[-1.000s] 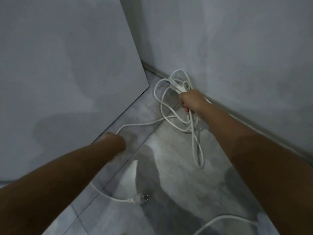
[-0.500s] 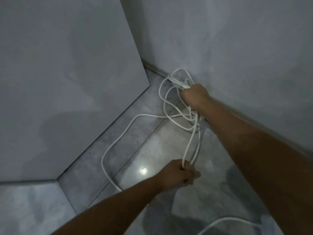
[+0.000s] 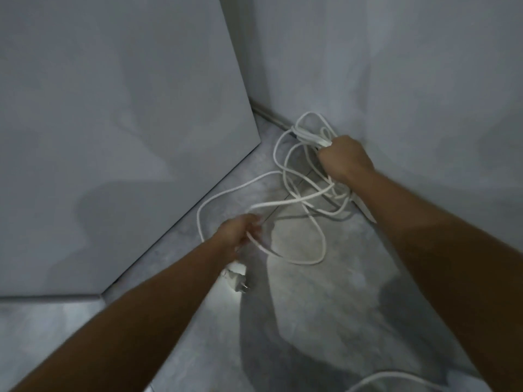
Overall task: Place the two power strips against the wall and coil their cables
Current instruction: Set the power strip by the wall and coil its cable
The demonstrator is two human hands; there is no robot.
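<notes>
A long white cable (image 3: pixel 294 205) lies in loose loops on the grey floor by the wall. My right hand (image 3: pixel 343 159) is closed around a bundle of its loops close to the wall. A white power strip (image 3: pixel 365 210) shows partly under my right forearm, along the wall's foot. My left hand (image 3: pixel 240 233) grips a strand of the cable lower down, near the floor. The cable's white plug (image 3: pixel 236 280) lies on the floor just below my left wrist. Another white cable (image 3: pixel 385 379) curves in at the bottom right.
A tall grey panel (image 3: pixel 127 137) stands on the left, its edge meeting the floor. The grey wall (image 3: pixel 396 80) runs along the right with a skirting strip (image 3: pixel 268 116) in the corner. Tiled floor (image 3: pixel 311 321) spreads between my arms.
My left hand moved from the loop's lower end leftwards and now holds another strand. The plug has come into view under my wrist. My right hand stayed by the wall with the bundle.
</notes>
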